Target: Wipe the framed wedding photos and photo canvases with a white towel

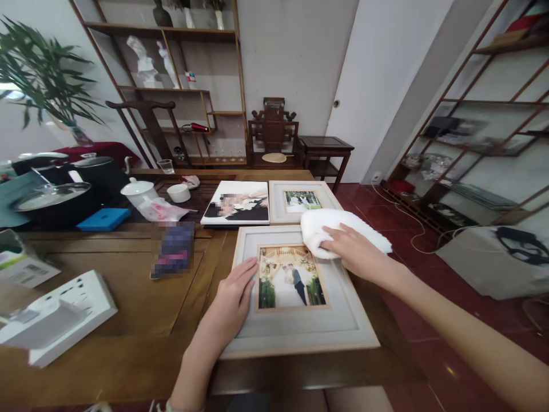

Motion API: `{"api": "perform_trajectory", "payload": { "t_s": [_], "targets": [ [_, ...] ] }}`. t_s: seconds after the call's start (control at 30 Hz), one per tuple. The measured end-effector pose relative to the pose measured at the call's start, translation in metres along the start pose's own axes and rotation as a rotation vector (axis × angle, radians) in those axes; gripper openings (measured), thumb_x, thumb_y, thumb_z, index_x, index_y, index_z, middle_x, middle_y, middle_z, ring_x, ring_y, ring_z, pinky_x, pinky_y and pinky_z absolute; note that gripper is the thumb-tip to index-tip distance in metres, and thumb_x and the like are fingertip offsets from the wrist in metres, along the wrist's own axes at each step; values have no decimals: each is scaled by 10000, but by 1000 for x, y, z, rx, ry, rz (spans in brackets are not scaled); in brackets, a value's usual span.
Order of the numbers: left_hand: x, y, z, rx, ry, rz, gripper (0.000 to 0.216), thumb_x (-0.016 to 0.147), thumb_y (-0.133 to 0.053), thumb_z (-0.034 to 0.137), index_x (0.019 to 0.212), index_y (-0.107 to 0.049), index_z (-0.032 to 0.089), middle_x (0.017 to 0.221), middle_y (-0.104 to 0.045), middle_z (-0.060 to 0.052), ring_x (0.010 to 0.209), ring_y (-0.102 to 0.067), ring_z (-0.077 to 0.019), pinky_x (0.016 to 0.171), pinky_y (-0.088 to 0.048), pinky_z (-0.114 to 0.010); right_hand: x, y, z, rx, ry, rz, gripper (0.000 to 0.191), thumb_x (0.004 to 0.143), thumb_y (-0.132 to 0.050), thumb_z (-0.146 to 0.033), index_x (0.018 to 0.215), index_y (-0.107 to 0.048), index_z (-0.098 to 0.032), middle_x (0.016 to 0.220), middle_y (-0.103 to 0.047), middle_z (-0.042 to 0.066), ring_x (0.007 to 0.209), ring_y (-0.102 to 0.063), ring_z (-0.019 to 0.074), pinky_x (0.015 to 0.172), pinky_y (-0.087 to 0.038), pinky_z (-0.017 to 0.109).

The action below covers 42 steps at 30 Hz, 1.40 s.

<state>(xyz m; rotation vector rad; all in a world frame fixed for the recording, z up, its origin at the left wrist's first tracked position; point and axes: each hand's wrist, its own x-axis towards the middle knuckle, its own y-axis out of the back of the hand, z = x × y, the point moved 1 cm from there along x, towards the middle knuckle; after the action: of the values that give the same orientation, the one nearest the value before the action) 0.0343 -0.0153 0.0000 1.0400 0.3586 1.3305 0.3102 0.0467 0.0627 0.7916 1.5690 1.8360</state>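
Observation:
A framed wedding photo (pixel 295 320) with a pale wide frame lies flat on the wooden table (pixel 128 297) in front of me. My left hand (pixel 234 300) rests flat on the frame's left side, fingers stretched out, holding nothing. My right hand (pixel 354 249) presses a white cloth (pixel 343 226) onto the frame's upper right corner, fingers laid over the cloth. Behind it lie a second framed photo (pixel 302 200) and an unframed photo print (pixel 238 203).
To the left stand a white power strip box (pixel 55 312), a blue box (pixel 105 218), a white teapot (pixel 138 191), a bowl (pixel 179 193) and dark pots (pixel 55 194). A small dark card (pixel 174 249) lies mid-table. Shelves, a carved chair (pixel 273 131) and a side table (pixel 326 146) stand behind; red floor to the right.

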Motion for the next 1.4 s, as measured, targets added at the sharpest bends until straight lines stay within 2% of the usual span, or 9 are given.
{"api": "perform_trajectory", "payload": {
  "t_s": [0.13,0.3,0.43,0.6,0.77,0.87,1.1,1.23,1.4],
  "targets": [
    [0,0,1,28,10,5,387,911,-353,231,1259,-517,182,1345,-512,-97,1250,-462,-225,1038,-394,-444,-7,-10,0,10,18,45,625,562,-396,90,1109,-592,-141,1354,-475,141,1314,-319,310,1031,-306,514],
    [-1,-2,1,68,6,-5,408,920,-323,247,1286,-479,154,1375,-473,-111,1275,-428,-227,1050,-374,-459,12,-13,-1,96,-59,92,481,719,-452,-25,1180,-559,-116,1300,-519,166,1314,-322,294,1056,-298,480],
    [-1,-3,0,82,7,-16,409,922,-314,252,1276,-486,140,1368,-479,-119,1273,-430,-227,1048,-378,-454,16,-19,-11,83,2,105,406,730,-495,-53,1113,-618,-110,1384,-430,167,1348,-228,322,1093,-194,518],
    [0,-2,-1,83,19,-29,415,927,-311,262,1282,-482,134,1370,-476,-121,1277,-424,-226,1049,-377,-448,-26,-13,-47,158,87,15,353,729,-534,-84,1058,-655,-125,1392,-423,165,1349,-214,333,1104,-134,541],
    [0,-3,-1,74,25,-32,407,924,-332,268,1279,-490,147,1372,-475,-116,1275,-427,-229,1049,-375,-452,-76,16,-84,293,185,-167,251,758,-580,-176,991,-673,-177,1362,-457,155,1296,-328,356,1051,-297,549],
    [-1,-3,-1,77,12,-15,397,920,-343,255,1280,-491,172,1375,-474,-103,1271,-432,-227,1051,-370,-453,-85,21,-95,365,257,-179,161,757,-604,-219,891,-688,-189,1354,-461,152,1270,-375,346,1037,-349,499],
    [1,1,-1,98,-35,-65,406,920,-323,225,1285,-494,170,1376,-471,-110,1276,-425,-232,1041,-378,-459,-43,0,-66,322,30,-2,326,777,-520,-150,1079,-639,-162,1415,-386,156,1351,-235,284,1101,-195,492],
    [2,2,-1,106,-30,-75,403,921,-327,230,1284,-495,177,1384,-462,-104,1283,-417,-230,1041,-382,-449,0,-9,-34,160,-100,101,422,765,-515,-106,1175,-588,-174,1450,-337,140,1367,-157,327,1081,-106,580],
    [2,2,0,106,-35,-53,401,921,-325,234,1279,-498,182,1379,-468,-103,1274,-429,-230,1041,-382,-445,22,-18,-28,114,-59,79,381,784,-525,-142,1152,-612,-181,1457,-341,82,1369,-103,358,1076,-72,600]
  ]
}}
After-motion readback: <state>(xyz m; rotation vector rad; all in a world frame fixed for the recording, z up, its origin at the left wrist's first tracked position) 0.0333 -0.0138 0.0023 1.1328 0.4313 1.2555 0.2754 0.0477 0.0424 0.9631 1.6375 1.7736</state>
